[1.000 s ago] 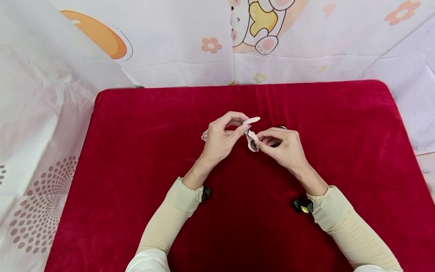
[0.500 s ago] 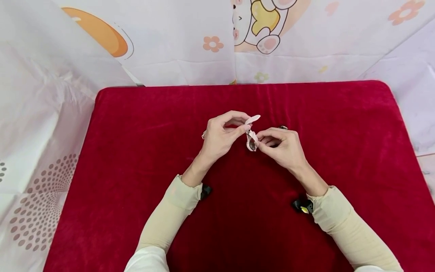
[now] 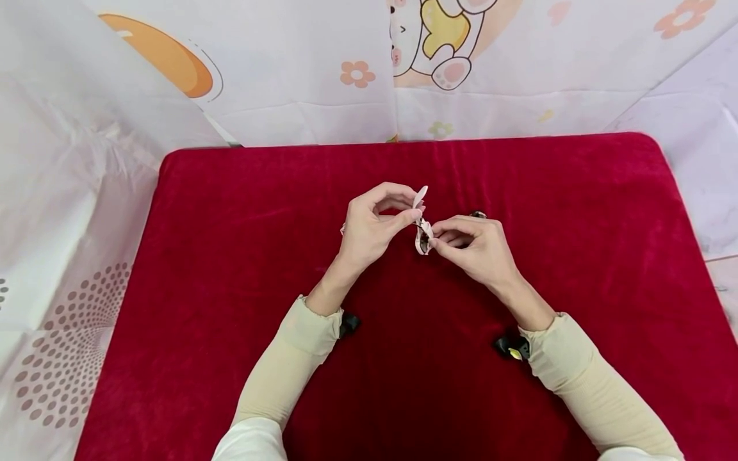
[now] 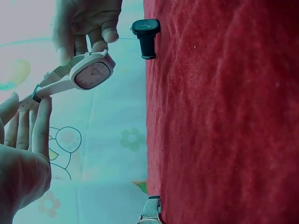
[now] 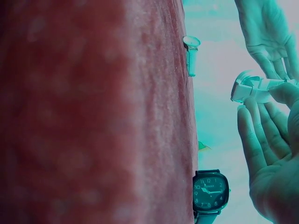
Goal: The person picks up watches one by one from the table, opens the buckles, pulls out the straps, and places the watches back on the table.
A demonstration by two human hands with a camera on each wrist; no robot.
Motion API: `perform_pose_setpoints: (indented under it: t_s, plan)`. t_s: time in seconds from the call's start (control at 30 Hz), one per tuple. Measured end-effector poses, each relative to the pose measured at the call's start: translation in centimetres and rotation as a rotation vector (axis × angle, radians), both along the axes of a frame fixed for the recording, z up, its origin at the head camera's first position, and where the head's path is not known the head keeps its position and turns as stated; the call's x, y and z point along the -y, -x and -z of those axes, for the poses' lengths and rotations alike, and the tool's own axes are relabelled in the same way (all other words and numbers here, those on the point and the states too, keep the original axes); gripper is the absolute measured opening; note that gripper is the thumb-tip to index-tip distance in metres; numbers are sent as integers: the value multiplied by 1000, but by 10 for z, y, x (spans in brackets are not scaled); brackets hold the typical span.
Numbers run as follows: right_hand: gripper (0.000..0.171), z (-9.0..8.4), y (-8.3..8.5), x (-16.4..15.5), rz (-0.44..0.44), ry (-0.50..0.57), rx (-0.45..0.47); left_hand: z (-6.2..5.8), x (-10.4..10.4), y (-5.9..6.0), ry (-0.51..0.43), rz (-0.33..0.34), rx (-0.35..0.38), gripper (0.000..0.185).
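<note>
A pale pink wristwatch (image 3: pixel 423 240) with a rounded square dial (image 4: pixel 93 74) hangs between both hands, raised above the table. My left hand (image 3: pixel 370 224) pinches its strap (image 4: pixel 58 87) beside the dark buckle (image 4: pixel 36 93). The pale strap end (image 3: pixel 421 195) sticks up past the left fingertips. My right hand (image 3: pixel 480 246) grips the watch near its case, thumb against the band. Both ends of the strap meet at the buckle, so the band forms a loop.
Red velvet covers the table (image 3: pixel 288 192). Behind the right hand lies a black watch (image 5: pixel 210 191) with a square dial, mostly hidden in the head view. A light-strapped watch (image 5: pixel 191 46) lies behind the left hand. A printed curtain (image 3: pixel 288 77) hangs beyond the table.
The free strap end has swung from pointing right to pointing nearly upright. Both hands and the watch have shifted slightly left, still holding on.
</note>
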State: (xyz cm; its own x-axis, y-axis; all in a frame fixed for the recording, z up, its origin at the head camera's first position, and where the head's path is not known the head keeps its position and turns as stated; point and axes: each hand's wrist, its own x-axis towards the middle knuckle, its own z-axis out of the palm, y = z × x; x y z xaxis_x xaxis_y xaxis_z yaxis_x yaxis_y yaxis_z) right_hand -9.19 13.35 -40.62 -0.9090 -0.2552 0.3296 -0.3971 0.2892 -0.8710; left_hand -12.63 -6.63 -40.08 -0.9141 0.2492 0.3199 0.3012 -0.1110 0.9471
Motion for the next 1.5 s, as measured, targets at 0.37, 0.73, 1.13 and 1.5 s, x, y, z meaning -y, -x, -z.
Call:
perform_pose_setpoints:
  t_s: [0.37,0.73,1.13,1.5]
  plan:
    - [15,1,0,0,0,-13,-1,3,-1,1,-38,-33,-8,31]
    - [15,-2,-1,1,4,-11,17,3,-3,2,-112,-1,-22,28]
    - [25,28,9,-9,43,33,-91,3,-3,4,-154,13,-9,29]
    - [22,27,10,-9,28,102,-121,3,-5,4,-143,22,-9,30]
